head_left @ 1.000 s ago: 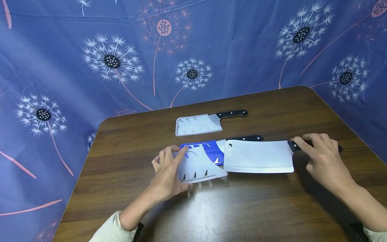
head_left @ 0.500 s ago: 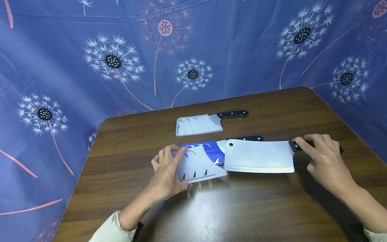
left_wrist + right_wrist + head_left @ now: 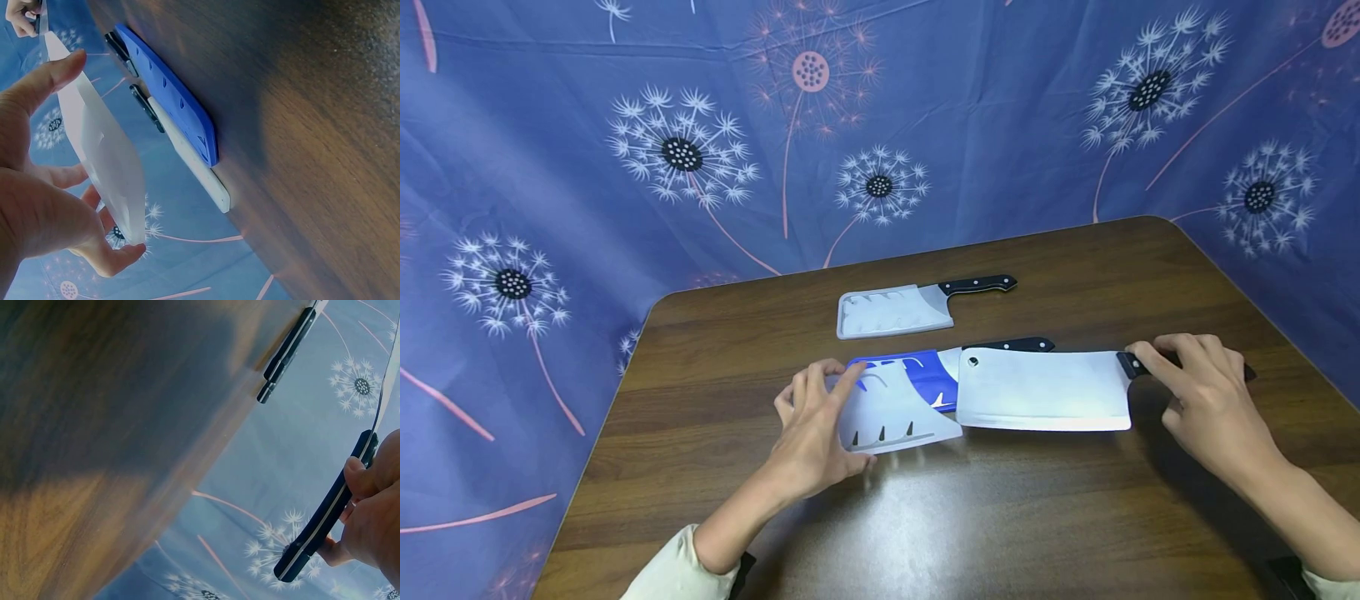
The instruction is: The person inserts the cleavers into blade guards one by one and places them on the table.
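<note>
My left hand (image 3: 812,429) holds a translucent white blade sheath (image 3: 898,417) by its long edges, thumb on one and fingers on the other. In the left wrist view, this sheath (image 3: 103,144) is raised off the tabletop. My right hand (image 3: 1213,400) grips a large cleaver (image 3: 1045,392) by its black handle, with the blade bare and pointing left. The blade's front end sits right at the open mouth of the sheath. In the right wrist view, thumb and fingers pinch the riveted black handle (image 3: 325,512), which is also above the table.
Behind the held pieces lies a second cleaver in a blue sheath (image 3: 936,379), partly hidden. Farther back, a smaller cleaver in a white sheath (image 3: 891,312) lies with its black handle to the right. A blue dandelion-print cloth (image 3: 985,125) hangs behind the wooden table (image 3: 715,367).
</note>
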The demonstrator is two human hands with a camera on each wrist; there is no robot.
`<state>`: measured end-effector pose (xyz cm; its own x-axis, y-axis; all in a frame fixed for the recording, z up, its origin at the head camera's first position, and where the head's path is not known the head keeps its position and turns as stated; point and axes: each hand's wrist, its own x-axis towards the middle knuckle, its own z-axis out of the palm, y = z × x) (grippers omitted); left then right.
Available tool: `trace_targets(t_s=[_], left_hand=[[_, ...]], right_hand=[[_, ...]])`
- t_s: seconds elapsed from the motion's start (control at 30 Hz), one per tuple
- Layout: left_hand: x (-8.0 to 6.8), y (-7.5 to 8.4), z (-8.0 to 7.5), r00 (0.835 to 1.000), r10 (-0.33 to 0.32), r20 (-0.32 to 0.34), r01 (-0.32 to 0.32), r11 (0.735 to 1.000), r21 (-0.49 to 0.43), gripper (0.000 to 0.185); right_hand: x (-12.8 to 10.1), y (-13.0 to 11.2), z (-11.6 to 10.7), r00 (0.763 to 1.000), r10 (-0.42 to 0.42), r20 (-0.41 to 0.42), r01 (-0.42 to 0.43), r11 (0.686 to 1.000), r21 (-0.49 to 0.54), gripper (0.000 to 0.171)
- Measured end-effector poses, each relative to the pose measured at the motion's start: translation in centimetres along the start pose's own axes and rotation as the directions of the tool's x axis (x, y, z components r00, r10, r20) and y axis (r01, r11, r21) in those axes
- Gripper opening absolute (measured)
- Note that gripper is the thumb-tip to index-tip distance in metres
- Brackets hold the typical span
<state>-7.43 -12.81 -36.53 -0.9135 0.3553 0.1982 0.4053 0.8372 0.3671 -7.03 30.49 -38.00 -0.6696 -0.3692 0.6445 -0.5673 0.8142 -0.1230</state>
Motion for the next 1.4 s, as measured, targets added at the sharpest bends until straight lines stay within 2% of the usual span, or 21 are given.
trace_targets(t_s=[0.23,0.5,0.73,0.83,1.1,1.23,1.4], left_hand=[[0.2,-0.1,0.0,0.999,0.026,-0.029,-0.025,1.000,0.011,0.113],[0.3,0.2,0.3,0.997,0.070,-0.031,-0.070,0.997,0.012,0.109],[0.4,-0.3,0.3,0.996,0.075,-0.053,-0.074,0.997,0.023,0.110],[0.4,-0.5,0.3,0.993,0.098,-0.069,-0.096,0.995,0.031,0.110],[0.4,-0.8,0.5,0.978,0.181,-0.103,-0.171,0.980,0.100,0.109],[0.5,-0.8,0.7,0.974,0.204,-0.100,-0.191,0.973,0.128,0.106],[0.6,-0.8,0.8,0.973,0.216,-0.079,-0.202,0.967,0.152,0.105]], right_hand=[[0.0,-0.3,0.0,1.000,-0.012,0.006,0.012,1.000,-0.006,0.070],[0.2,-0.8,0.1,1.000,-0.022,0.017,0.022,0.999,-0.027,0.073],[0.2,-0.7,-0.2,1.000,-0.028,0.013,0.029,0.999,-0.035,0.076],[0.3,-0.7,-0.3,0.999,-0.027,0.023,0.028,0.999,-0.028,0.078],[0.5,-1.1,-0.6,0.999,-0.026,0.035,0.028,0.999,-0.041,0.081],[0.6,-1.4,-0.7,0.998,-0.022,0.052,0.024,0.999,-0.044,0.089],[0.5,-1.5,-0.5,0.998,-0.024,0.055,0.027,0.999,-0.046,0.090]])
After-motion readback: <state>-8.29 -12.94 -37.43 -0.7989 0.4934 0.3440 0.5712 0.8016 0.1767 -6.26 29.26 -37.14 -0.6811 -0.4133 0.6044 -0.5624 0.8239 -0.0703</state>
